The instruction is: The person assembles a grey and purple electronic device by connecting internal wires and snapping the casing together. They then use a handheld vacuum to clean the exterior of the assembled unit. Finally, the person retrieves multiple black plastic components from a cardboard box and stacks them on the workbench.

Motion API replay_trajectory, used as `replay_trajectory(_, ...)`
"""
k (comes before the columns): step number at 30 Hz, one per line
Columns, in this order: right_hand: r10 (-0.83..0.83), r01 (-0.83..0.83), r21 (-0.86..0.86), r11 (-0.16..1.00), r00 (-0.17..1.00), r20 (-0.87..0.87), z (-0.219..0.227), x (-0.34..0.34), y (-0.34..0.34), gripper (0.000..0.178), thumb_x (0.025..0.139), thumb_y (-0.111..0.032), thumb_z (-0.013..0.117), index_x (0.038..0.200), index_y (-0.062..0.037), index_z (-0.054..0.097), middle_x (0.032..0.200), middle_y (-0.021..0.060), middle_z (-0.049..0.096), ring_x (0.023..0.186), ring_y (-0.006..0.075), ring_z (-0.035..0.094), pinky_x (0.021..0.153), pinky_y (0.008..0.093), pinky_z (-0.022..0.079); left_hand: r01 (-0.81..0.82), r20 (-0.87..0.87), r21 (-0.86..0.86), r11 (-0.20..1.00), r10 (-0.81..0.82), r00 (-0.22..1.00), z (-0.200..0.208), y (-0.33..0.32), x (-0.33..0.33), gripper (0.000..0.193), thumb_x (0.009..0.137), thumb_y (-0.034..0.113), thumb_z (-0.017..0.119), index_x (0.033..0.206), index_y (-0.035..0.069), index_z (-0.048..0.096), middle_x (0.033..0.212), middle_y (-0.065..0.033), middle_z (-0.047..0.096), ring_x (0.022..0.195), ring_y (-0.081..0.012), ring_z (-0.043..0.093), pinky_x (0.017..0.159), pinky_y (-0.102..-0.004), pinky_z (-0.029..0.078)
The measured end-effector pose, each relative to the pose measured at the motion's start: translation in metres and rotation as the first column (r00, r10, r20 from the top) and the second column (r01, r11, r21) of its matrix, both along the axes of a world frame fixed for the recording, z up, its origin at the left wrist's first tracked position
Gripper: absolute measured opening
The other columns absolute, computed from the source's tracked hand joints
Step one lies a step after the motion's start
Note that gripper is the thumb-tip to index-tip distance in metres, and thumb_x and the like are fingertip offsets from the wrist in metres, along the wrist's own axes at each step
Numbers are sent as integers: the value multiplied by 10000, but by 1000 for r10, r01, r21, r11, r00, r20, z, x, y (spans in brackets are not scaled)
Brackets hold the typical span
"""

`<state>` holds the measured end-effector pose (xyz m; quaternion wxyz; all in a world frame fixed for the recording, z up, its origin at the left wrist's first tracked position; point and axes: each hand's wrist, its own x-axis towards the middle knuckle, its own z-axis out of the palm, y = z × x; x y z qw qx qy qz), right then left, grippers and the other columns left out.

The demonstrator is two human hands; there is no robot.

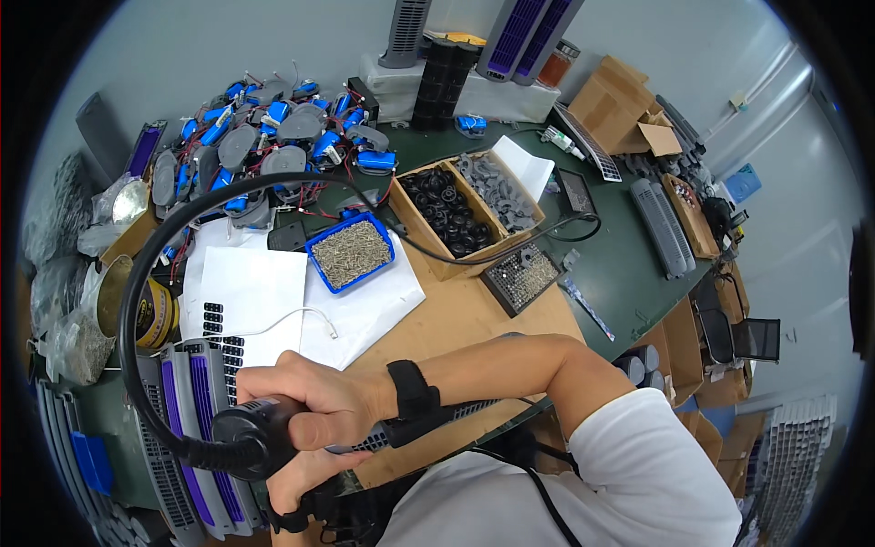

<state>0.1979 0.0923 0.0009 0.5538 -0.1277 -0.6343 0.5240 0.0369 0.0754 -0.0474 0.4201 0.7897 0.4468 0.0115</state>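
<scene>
Green bench (629,273) bears the blue tray (366,277); nearer us than that, our right hand (321,399) wraps a corded tool (251,439) by the slatted housing (375,441). Our left hand (314,469)'s grip, we can't tell. Tool work seems in hand, needing steadiness.

A black, cylindrical corded power tool (253,439) is gripped in the right hand (319,401), its ribbed, thick-cabled end turned left; its working tip is hidden. Below, at the near side, a long, grey, slotted plastic housing (469,409) is seen slanting from left to far right, partly covered by the forearm.
</scene>
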Motion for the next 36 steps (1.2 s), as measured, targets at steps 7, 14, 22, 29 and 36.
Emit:
replay_trajectory(7,-61,57,-45,997,994,-92,-16,1,6,713,908,-698,434,976,3,541,574,13,507,457,82,482,409,229,369,-60,47,-91,994,65,997,10,4,8,867,495,382,939,1125,-98,587,1129,-255,614,1096,-375,583,913,-425,479)
replay_trajectory(14,-145,145,-2,989,984,-100,-19,-2,1,699,908,-702,427,903,-9,519,559,6,489,460,73,479,408,218,368,-11,6,-6,1000,11,1000,3,4,6,899,471,389,943,1129,-93,565,1104,-260,618,1061,-380,592,891,-419,490)
replay_trajectory(22,-100,97,-47,994,992,-71,-16,2,0,739,891,-737,406,875,-6,512,545,21,497,455,89,497,392,233,370,24,132,20,1000,-27,991,-2,5,1,927,492,381,937,1175,-96,531,1037,-214,662,929,-363,655,829,-394,522)
replay_trajectory(29,-128,125,-61,990,990,-54,-17,6,1,768,903,-718,404,1052,29,502,611,13,499,509,79,476,444,230,363,32,73,155,987,-44,996,7,4,9,899,464,341,944,1138,-103,547,1019,-208,657,926,-344,647,849,-387,520)
replay_trajectory(36,-753,753,-11,658,658,26,64,100,-15,393,1032,-440,415,1014,-54,483,640,21,511,557,93,500,466,261,384,-57,276,143,988,15,961,3,-3,5,860,420,233,934,1150,-40,571,1029,-171,650,974,-278,638,883,-357,506)
